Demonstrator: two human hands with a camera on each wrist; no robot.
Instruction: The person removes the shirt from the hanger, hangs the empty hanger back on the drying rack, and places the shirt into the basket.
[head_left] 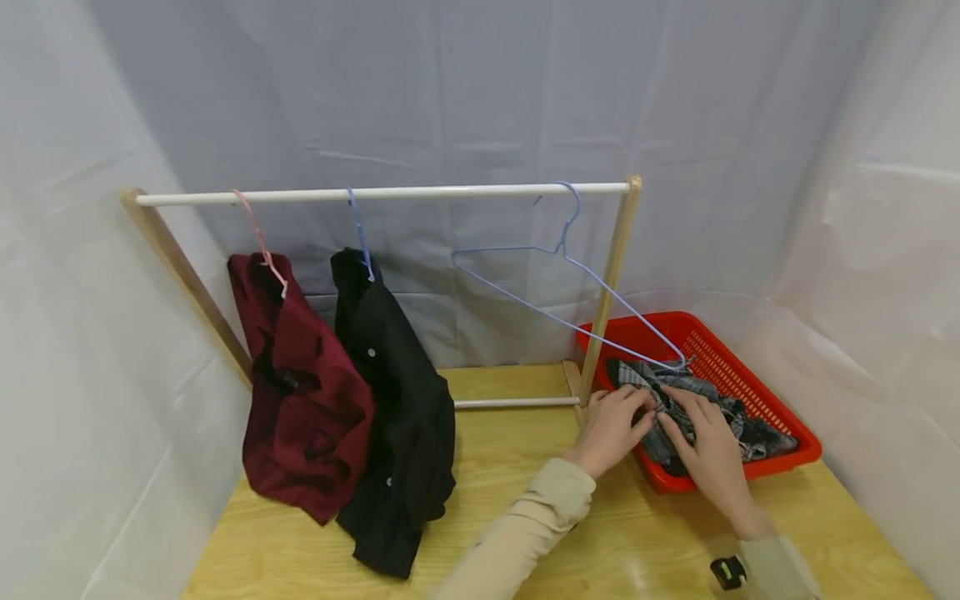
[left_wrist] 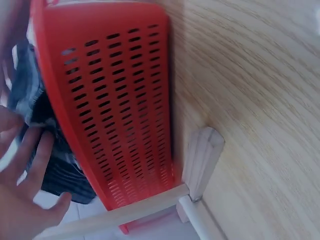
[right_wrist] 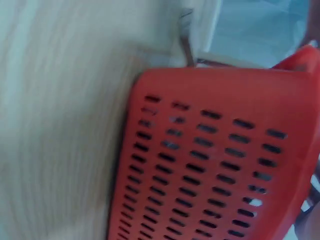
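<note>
Both hands reach forward over the near rim of the red slotted plastic basket [head_left: 780,392] at the right end of the pale wooden table [head_left: 525,467]: the left hand [head_left: 611,429] and the right hand [head_left: 708,446] lie side by side with fingers curled down into the dark plaid shirt [head_left: 697,400] bundled inside it, apparently pinching the cloth, though the exact hold is hidden. No writing can be read anywhere. Only the head view shows the white rail [head_left: 375,194] with its maroon shirt [head_left: 303,392], black shirt [head_left: 397,417] and bare blue wire hanger [head_left: 570,292] dipping into the basket, while the left wrist view shows the basket's slotted wall and the rack's wooden foot [left_wrist: 202,160].
</note>
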